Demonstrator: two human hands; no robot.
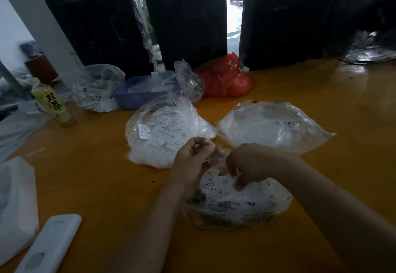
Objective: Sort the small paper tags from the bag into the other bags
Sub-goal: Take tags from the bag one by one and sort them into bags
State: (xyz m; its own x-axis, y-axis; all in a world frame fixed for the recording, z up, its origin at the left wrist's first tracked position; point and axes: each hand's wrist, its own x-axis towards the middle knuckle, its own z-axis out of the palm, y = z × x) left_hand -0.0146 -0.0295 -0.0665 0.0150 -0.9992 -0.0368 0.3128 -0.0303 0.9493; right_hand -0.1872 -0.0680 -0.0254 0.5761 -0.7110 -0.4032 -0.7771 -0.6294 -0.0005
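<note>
1. Head view: the left hand point(190, 163) and right hand point(250, 165) meet above the mouth of the near bag point(235, 206), which lies on the orange surface point(102, 184) close to the front edge.
2. Left hand: fingers curled, thumb and forefinger pinching the clear plastic lip of the near bag and lifting it.
3. Right hand: fingers curled downward at the bag's opening, their tips touching the small paper tags point(216, 183) inside; whether it has one pinched cannot be told.
4. Small paper tags fill the near bag, white with dark print, pressed against its clear wall.
5. Just beyond the hands stand two more clear bags: the middle bag point(162, 131), stuffed with tags, to the left, and the right bag point(274, 129), lying flatter, to the right. Their corners nearly touch.
6. Open orange surface stretches to the right of the right bag, and a broad bare patch lies left of the left forearm.
7. Farther back sit a blue tray point(132, 99), another clear bag point(96, 90) and a red bag point(227, 79), all against black bundles point(186, 21).
8. At the left edge stands a drink bottle point(51, 103); a white flat case point(49, 244) lies at the near left corner.
</note>
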